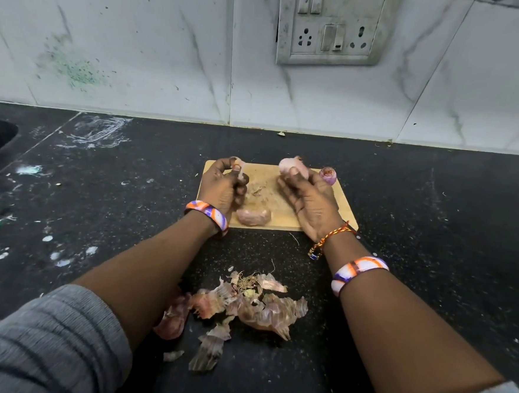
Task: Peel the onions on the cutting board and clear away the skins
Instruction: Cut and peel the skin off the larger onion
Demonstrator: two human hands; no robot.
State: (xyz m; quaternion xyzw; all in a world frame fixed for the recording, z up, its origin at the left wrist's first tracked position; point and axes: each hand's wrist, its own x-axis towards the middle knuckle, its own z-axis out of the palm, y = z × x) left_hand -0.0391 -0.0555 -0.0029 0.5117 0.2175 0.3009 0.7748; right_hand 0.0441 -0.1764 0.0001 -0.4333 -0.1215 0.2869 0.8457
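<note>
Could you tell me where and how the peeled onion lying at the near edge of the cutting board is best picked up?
Probably from above, pinching across its short width. The peeled onion lies on its side at the near edge of the cutting board, long axis left to right. The left hand is closest but is pinching a strip of skin.

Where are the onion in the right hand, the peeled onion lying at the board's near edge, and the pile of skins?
Held onion (288,167): head view, its pale upper side above the fingers.
Lying onion (253,216): head view, middle of its body.
Skin pile (253,306): head view, centre of the heap on the counter.
</note>
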